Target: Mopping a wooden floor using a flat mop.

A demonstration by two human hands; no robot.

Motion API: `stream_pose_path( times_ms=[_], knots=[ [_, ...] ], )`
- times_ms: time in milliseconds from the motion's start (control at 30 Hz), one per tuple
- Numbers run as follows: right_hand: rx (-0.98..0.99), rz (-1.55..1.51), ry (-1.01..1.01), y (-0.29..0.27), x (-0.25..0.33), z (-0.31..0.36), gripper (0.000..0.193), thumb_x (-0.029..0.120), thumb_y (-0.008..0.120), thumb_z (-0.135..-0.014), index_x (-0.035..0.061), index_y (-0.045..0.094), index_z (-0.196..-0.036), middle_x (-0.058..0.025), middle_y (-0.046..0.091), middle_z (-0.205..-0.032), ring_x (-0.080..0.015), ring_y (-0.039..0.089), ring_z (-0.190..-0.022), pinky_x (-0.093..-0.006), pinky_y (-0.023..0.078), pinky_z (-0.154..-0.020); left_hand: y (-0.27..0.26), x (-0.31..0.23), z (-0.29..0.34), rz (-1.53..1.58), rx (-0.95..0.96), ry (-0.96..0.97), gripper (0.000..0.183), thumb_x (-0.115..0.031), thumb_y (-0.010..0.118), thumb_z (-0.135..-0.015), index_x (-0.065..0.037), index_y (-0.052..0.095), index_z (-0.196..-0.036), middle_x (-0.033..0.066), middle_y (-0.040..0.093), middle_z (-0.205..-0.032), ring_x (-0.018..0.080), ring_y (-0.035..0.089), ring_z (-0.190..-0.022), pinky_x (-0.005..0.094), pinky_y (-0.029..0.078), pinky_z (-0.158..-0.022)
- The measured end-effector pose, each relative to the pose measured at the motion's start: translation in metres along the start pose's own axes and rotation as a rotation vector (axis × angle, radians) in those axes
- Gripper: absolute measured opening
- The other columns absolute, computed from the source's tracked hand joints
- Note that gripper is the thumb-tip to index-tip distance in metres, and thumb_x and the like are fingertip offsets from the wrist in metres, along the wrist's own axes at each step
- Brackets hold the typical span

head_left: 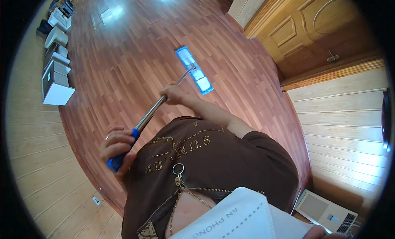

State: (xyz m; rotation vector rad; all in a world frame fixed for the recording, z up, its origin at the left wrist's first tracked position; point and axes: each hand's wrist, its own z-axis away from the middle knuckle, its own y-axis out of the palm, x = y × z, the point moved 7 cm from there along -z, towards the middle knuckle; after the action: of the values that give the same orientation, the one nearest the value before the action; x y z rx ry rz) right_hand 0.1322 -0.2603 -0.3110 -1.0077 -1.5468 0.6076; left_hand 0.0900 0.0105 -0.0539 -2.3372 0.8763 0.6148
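Observation:
A flat mop reaches diagonally across the view, its long metal handle (149, 117) tilted down toward the floor. The blue grip at the handle's upper end is wrapped by my left hand (116, 146), which wears a ring. Farther along the shaft, my right hand (173, 93) is closed round the metal. Flat on the wood-look floor (135, 49) rests the rectangular mop head (200, 78), with a blue fringed edge and a pale top plate. A thin rod joins the plate's middle to the handle.
Along the left wall stand a white cabinet-like appliance (61, 91) and several pale chairs or appliances. A brown panelled door (302, 29) is at the upper right. A pale boxy appliance (325, 210) with cables sits at the lower right. A small wall socket (96, 200) shows at the lower left.

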Motion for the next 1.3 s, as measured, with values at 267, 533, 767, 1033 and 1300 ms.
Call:
stream_pose_path(
  times_ms=[267, 533, 767, 1033, 1300],
  knots=[
    [-0.353, 0.102, 0.204, -0.029, -0.22, 0.054, 0.017, 0.024, 0.069, -0.064, 0.0118, 0.061, -0.072, -0.0125, 0.063, -0.075, -0.0301, 0.063, -0.074, -0.0442, 0.042, -0.063, 0.127, 0.124, -0.013, 0.123, 0.273, 0.04, 0.019, -0.011, 0.078, -0.068, -0.005, 0.064, -0.08, 0.0121, 0.067, -0.092, 0.0311, 0.064, -0.098, 0.0428, 0.045, -0.088],
    [-0.325, 0.355, 0.497, -0.06, -0.311, 0.152, 0.018, 0.026, 0.066, -0.067, 0.0099, 0.062, -0.074, -0.0136, 0.063, -0.081, -0.0309, 0.063, -0.08, -0.0455, 0.044, -0.061, 0.234, 0.22, 0.012, 0.485, 0.432, -0.061, 0.024, -0.009, 0.077, -0.076, -0.004, 0.065, -0.096, 0.0144, 0.066, -0.108, 0.0312, 0.059, -0.111, 0.0401, 0.044, -0.097],
    [-0.585, 0.552, 0.601, -0.059, -0.313, 0.241, 0.006, 0.014, 0.06, -0.073, 0.0091, 0.06, -0.075, -0.012, 0.062, -0.078, -0.0336, 0.062, -0.074, -0.046, 0.048, -0.057, 0.268, 0.239, 0.027, 0.574, 0.552, -0.173, 0.022, -0.008, 0.073, -0.081, -0.004, 0.065, -0.1, 0.0129, 0.064, -0.118, 0.0265, 0.057, -0.115, 0.0379, 0.044, -0.095],
    [-0.619, 0.472, 0.599, -0.032, -0.24, 0.286, 0.018, 0.012, 0.069, -0.061, 0.0082, 0.052, -0.065, -0.0158, 0.056, -0.07, -0.0395, 0.054, -0.072, -0.0491, 0.044, -0.065, 0.235, 0.21, -0.007, 0.681, 0.644, -0.057, 0.019, -0.015, 0.075, -0.079, -0.005, 0.066, -0.092, 0.0131, 0.068, -0.104, 0.029, 0.062, -0.104, 0.04, 0.046, -0.091],
    [-0.519, 0.257, 0.736, -0.037, -0.147, 0.259, 0.018, 0.013, 0.069, -0.064, 0.0097, 0.057, -0.077, -0.0134, 0.059, -0.082, -0.0391, 0.055, -0.08, -0.0495, 0.047, -0.068, 0.16, 0.169, -0.102, 0.739, 0.819, 0.03, 0.022, -0.022, 0.076, -0.078, -0.004, 0.065, -0.08, 0.0127, 0.068, -0.092, 0.0259, 0.063, -0.09, 0.0386, 0.046, -0.081]
  ],
)
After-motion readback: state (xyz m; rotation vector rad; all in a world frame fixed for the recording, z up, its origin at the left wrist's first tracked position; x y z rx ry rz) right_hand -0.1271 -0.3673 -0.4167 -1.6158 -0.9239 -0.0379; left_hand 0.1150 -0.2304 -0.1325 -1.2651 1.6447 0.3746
